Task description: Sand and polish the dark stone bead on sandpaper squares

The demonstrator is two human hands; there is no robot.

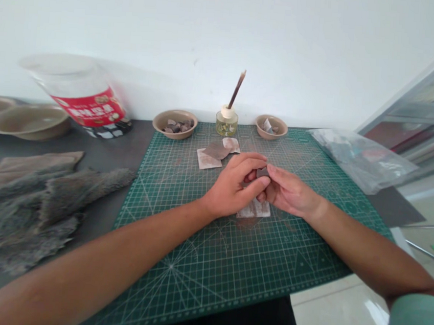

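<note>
Small dark stone piece (263, 173) sits between the two hands, just above the middle of the green cutting mat (232, 281). The left hand (233, 185) and right hand (288, 191) close in on it from either side, pinching it between their fingertips, and the fingers hide most of it. Directly below the hands, at 6 o'clock and partly under them, lies a pale creased paper sheet (254, 209). At 11 o'clock from the stone piece, a brown sanding sheet (215, 151) overlaps a white-backed sheet (206, 160) and a smaller pale sheet (232, 145).

Farther up the mat's top edge, at 11 o'clock, a tan bowl (175, 122) holds dark stones, and a second tan bowl (271, 126) sits at 12 o'clock with pale bits inside. Between them stands a glass jar (226, 124) with a wooden stick rising from its top. Off the mat, at 10 o'clock, a clear tub with a red label (88, 106) leans near stacked tan bowls (28, 121). Rough grey bark slabs (26, 209) lie at 9 o'clock, and a clear plastic bag (360, 159) lies at 2 o'clock.
</note>
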